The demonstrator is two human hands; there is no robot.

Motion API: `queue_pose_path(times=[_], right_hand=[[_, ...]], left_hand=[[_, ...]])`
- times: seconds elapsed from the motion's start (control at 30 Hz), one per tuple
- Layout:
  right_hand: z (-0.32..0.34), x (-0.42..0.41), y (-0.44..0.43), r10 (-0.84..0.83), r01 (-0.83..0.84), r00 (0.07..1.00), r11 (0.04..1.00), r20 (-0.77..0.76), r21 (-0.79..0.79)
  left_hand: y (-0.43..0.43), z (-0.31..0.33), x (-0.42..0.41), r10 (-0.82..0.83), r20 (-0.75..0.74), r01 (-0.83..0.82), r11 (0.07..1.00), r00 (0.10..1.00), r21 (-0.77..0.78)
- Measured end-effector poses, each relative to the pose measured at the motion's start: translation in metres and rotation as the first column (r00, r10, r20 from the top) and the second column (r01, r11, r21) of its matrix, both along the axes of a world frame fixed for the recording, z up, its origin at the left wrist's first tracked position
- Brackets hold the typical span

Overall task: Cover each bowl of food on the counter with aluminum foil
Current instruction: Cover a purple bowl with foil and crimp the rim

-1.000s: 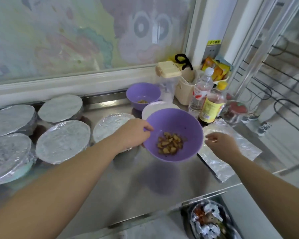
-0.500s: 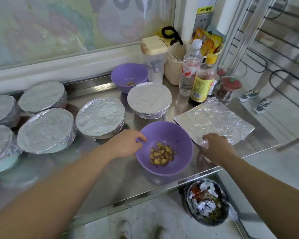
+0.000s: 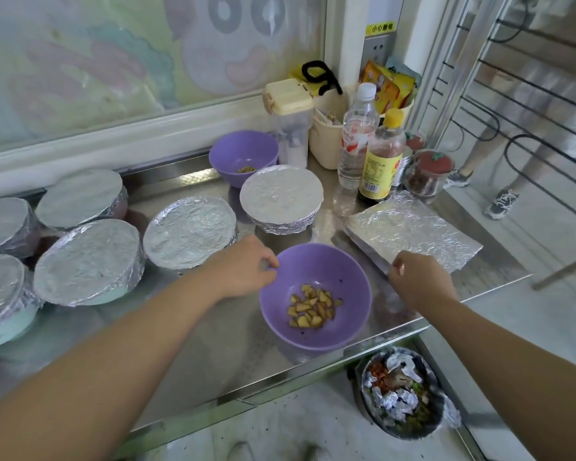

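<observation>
An uncovered purple bowl [image 3: 343, 314] with chopped yellow-brown food stands near the counter's front edge. My left hand [image 3: 243, 269] pinches its left rim. My right hand [image 3: 419, 282] pinches the near corner of a stack of aluminum foil sheets [image 3: 413, 229] lying flat to the bowl's right. A second uncovered purple bowl [image 3: 243, 156] with a little food sits at the back. Several foil-covered bowls fill the left and middle, the closest two being one [image 3: 190, 229] beside my left hand and one [image 3: 281, 197] behind the open bowl.
Bottles [image 3: 381, 161], a lidded plastic container [image 3: 291, 128], a cream tub and small jars crowd the back right corner. The steel counter [image 3: 213, 347] ends just below the bowl. On the floor below stands a bin [image 3: 403, 394] with foil scraps. A person's legs stand beyond the railing.
The purple bowl has come down from mid-air and toward me, landing near the front edge. My right hand has closed on the foil stack's corner.
</observation>
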State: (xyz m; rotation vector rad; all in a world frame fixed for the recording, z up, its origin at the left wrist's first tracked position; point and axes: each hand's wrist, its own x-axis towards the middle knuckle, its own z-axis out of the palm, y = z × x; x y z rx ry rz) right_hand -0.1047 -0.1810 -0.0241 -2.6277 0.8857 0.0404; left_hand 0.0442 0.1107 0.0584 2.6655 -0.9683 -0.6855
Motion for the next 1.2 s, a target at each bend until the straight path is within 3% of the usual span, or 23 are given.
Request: queue_pose_path(times=[0.13,0.27,0.33,0.4,0.5,0.57,0.6,0.7,0.8,0.9,1.03,1.2], right_hand=[[0.026,-0.003,-0.012,-0.041,0.033,0.992,0.997,0.117,0.075],[0.059,-0.006,-0.019,-0.012,-0.008,0.971,0.996,0.24,0.084],[0.078,-0.005,-0.016,0.026,-0.049,0.958,0.996,0.287,0.073],[0.095,-0.004,-0.006,0.096,-0.123,0.947,0.99,0.306,0.072],[0.116,-0.007,0.022,0.222,-0.256,0.927,0.964,0.301,0.075],[0.123,-0.011,0.048,0.338,-0.367,0.909,0.926,0.246,0.085],[0.124,-0.012,0.062,0.394,-0.421,0.894,0.902,0.213,0.098],[0.119,-0.012,0.098,0.544,-0.568,0.817,0.817,0.189,0.1],[0.108,-0.008,0.112,0.648,-0.675,0.738,0.716,0.19,0.177],[0.1,-0.003,0.107,0.532,-0.57,0.822,0.766,0.205,0.298],[0.078,0.006,0.098,0.48,-0.489,0.87,0.87,0.117,0.064],[0.047,0.003,0.099,0.453,-0.456,0.888,0.89,-0.075,-0.016]], left_hand=[[-0.015,0.013,-0.005,0.061,0.116,-0.043,0.988,0.991,-0.15],[-0.039,0.027,-0.014,0.067,0.126,-0.025,0.95,0.99,-0.31],[-0.054,0.032,-0.021,0.1,0.0,-0.092,0.916,0.995,-0.39],[-0.068,0.038,-0.029,0.152,-0.273,-0.263,0.861,0.95,-0.436],[-0.08,0.042,-0.033,0.238,-0.704,-0.613,0.713,0.669,-0.341],[-0.079,0.037,-0.03,0.249,-0.802,-0.732,0.608,0.543,-0.308],[-0.076,0.034,-0.028,0.256,-0.809,-0.757,0.573,0.53,-0.315],[-0.056,0.023,-0.027,0.342,-0.73,-0.767,0.518,0.591,-0.378],[-0.027,0.01,-0.029,0.448,-0.587,-0.721,0.571,0.675,-0.393],[-0.005,0.006,-0.034,0.498,-0.442,-0.659,0.648,0.746,-0.382],[0.009,-0.007,-0.04,0.477,-0.409,-0.624,0.664,0.778,-0.411],[0.015,-0.021,-0.045,0.437,-0.421,-0.601,0.664,0.795,-0.446]])
